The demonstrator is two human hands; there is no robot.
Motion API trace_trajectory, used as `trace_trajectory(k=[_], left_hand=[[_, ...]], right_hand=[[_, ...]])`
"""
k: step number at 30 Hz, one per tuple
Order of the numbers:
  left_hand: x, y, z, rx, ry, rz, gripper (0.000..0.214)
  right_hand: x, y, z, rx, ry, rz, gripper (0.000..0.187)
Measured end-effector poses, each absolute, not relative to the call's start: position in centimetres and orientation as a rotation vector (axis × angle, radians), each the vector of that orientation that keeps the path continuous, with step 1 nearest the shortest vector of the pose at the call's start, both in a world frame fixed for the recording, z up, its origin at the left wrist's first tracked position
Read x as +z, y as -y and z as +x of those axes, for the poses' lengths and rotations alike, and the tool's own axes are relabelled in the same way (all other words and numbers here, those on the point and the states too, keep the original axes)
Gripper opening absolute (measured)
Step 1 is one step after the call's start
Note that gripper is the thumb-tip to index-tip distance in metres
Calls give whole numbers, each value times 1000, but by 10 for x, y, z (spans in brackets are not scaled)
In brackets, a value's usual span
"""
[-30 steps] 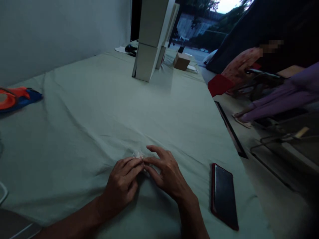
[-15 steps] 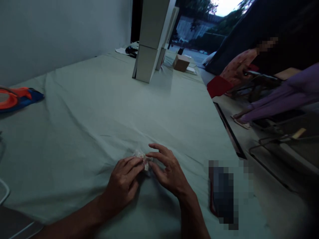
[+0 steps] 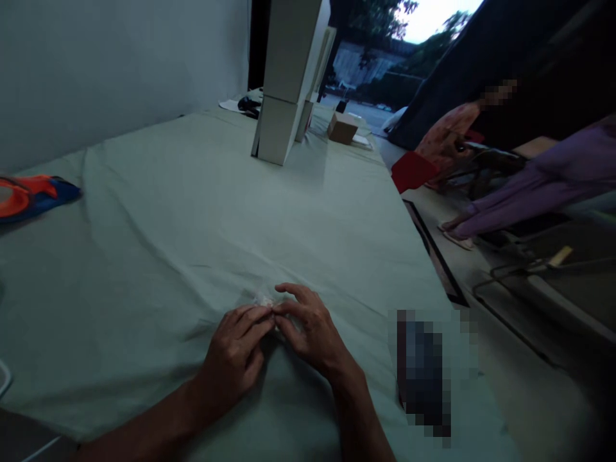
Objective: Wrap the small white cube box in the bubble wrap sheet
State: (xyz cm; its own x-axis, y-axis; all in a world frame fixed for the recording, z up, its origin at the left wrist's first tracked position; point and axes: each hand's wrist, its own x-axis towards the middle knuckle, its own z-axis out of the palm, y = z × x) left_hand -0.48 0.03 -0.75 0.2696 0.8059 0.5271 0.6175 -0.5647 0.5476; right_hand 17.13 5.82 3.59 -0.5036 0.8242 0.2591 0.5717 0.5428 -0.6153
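Observation:
My left hand (image 3: 233,353) and my right hand (image 3: 310,330) meet fingertip to fingertip low in the middle of the view, on a pale green cloth (image 3: 192,212) that covers the table. Between the fingertips of both hands is pinched a small crumpled clear wrapper (image 3: 264,300) with something pale pinkish in it; most of it is hidden by my fingers. Both hands have their fingers curled and pressed together on it. The light is dim.
A dark phone (image 3: 423,372), blurred out, lies to the right of my right hand near the table's edge. An orange and blue object (image 3: 29,196) lies at far left. Tall pale boxes (image 3: 282,96) and a small brown box (image 3: 342,127) stand at the back. Another person in red-patterned clothing (image 3: 445,138) sits at right.
My right hand's fingers, spread a little half a second ago, have closed back onto the wrapper. The view has shifted slightly; both hands stay in the same place.

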Motion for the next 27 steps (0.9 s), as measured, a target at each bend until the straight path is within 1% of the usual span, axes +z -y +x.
trace_trajectory(k=[4,8,16,22,27], left_hand=[[-8,0,-5,1196,-1319,2315,48],[-9,-1,-5,1208,-1307,2315,51],[-11,-1,-4,1244,-1295,2340,50],[-11,0,-4,1249,-1299,2359,51],[-11,1,-4,1248,-1308,2347,49]], right_hand=[[37,-58,171,679,2213,-1132,15],[36,-58,171,654,2168,-1129,18],[31,-56,167,604,2207,-1127,23],[28,-56,167,611,2210,-1131,22],[27,-58,168,687,2173,-1137,20]])
